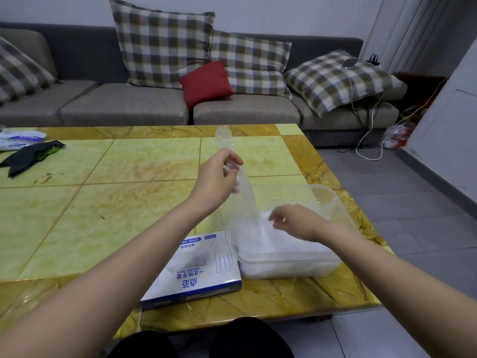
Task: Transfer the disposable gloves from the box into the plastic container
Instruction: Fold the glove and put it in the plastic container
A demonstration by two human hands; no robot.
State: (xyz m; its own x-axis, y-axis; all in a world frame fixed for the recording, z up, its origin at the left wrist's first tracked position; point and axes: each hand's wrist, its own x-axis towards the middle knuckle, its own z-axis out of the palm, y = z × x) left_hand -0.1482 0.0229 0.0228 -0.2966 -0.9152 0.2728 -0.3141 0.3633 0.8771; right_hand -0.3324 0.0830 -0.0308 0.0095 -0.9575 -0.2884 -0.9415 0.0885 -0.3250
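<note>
The left hand [216, 177] and right hand [296, 223] are bare, forearms [134, 257] too — black trousers [247, 337] cover the knees.

Home living room: sofa [154, 104], cushions [162, 45]

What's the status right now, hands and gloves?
Left hand pinches clear glove above container. Right hand over it, grip unclear. Box alongside, nothing blocking.

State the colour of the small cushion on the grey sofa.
The small cushion is plain red; head view.
</note>
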